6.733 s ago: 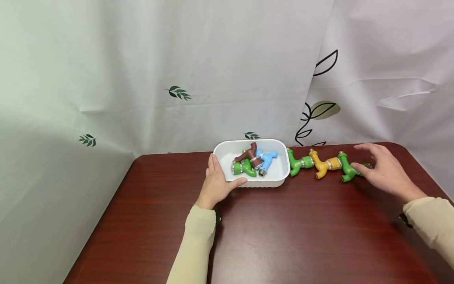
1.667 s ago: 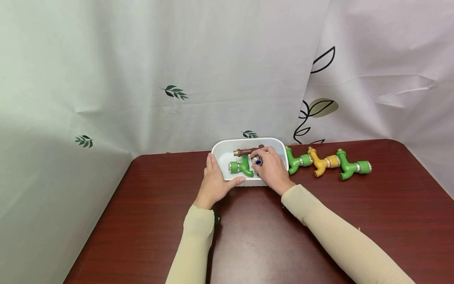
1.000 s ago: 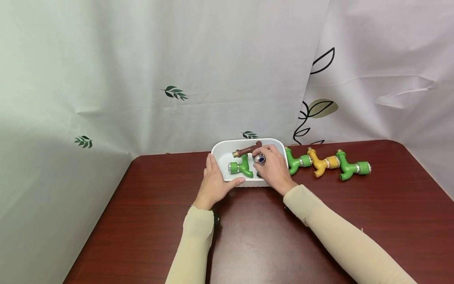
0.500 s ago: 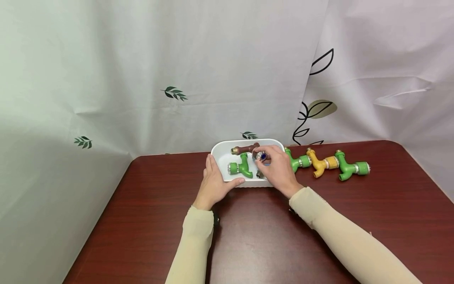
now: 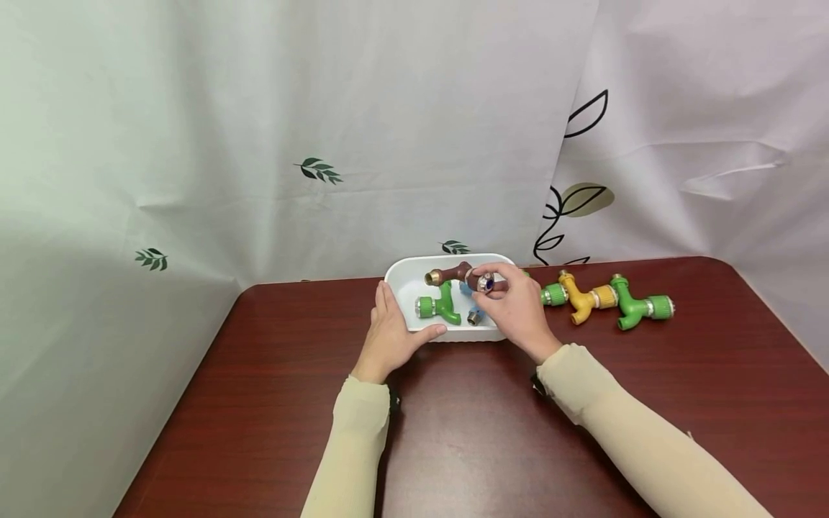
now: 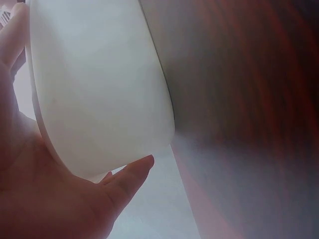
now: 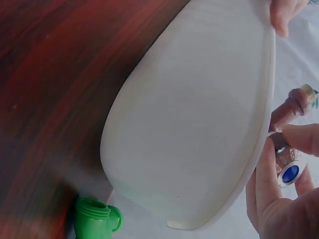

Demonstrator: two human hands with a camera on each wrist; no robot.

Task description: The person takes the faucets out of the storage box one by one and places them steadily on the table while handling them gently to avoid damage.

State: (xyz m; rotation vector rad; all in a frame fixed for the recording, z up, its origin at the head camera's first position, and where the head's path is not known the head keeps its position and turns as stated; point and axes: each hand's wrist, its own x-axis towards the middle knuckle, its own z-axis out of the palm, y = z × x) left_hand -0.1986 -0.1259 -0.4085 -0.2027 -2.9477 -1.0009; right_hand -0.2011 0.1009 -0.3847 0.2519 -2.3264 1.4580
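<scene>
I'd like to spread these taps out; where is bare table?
Bare table: left of the left sleeve, between the sleeves, and between right sleeve and tap row. Crowded: the white tray and the row beside it.

a dark red-brown wood-grain table (image 5: 291, 432) with rounded far corners and a soft sheen. near the middle of its far edge stands a white oval-cornered plastic tub (image 5: 453, 335). to the tub's right, three taps lie close together in a row: a green tap (image 5: 555, 294), partly hidden, a yellow tap (image 5: 583, 301), and a second green tap (image 5: 636, 308).
</scene>
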